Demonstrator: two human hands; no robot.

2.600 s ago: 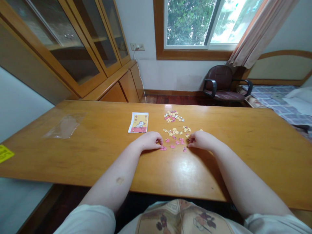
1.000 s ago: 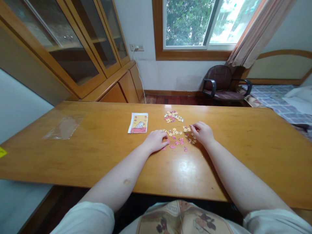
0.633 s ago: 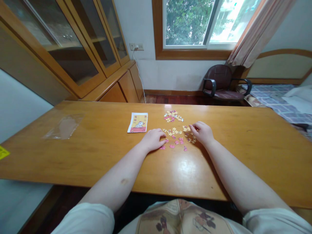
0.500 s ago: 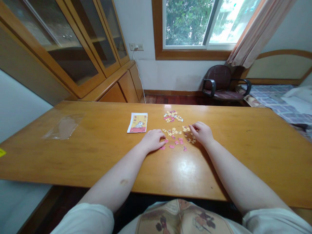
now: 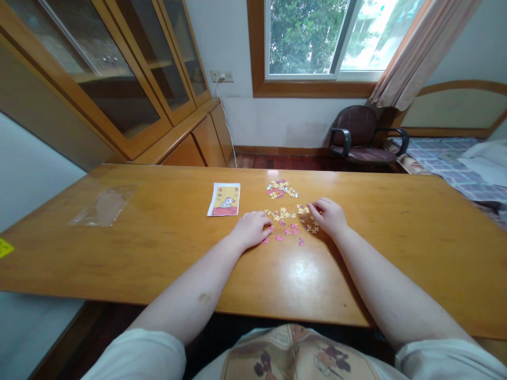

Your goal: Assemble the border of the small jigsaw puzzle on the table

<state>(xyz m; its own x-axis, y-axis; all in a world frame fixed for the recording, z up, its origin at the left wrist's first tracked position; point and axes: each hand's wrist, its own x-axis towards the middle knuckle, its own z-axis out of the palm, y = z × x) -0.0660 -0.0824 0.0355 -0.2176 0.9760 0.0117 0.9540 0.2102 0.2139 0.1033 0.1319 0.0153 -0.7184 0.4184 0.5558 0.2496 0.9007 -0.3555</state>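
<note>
My left hand [image 5: 252, 229] rests low on the table with curled fingers, its fingertips on a pink puzzle piece [image 5: 271, 228]. More pink pieces [image 5: 279, 238] lie loose beside it. To the right, my right hand [image 5: 329, 214] has thumb and forefinger pinched together at the edge of some yellow pieces [image 5: 302, 209]; whatever is between them is too small to make out. Below that hand, several pieces [image 5: 311, 226] lie partly in its shadow. A row of yellow pieces [image 5: 282, 214] spreads between both hands. Farther back is a mixed pile of puzzle pieces [image 5: 280, 188].
A picture card [image 5: 224, 199] showing a white animal on yellow and pink lies left of the pieces. A clear plastic bag [image 5: 103, 206] is on the table's left part. Beyond the wooden table [image 5: 166, 248] stand a cabinet [image 5: 186, 119] and an armchair [image 5: 362, 132].
My left hand has shifted slightly to the right, with its fingertips at the pink piece. My right hand stays almost in place.
</note>
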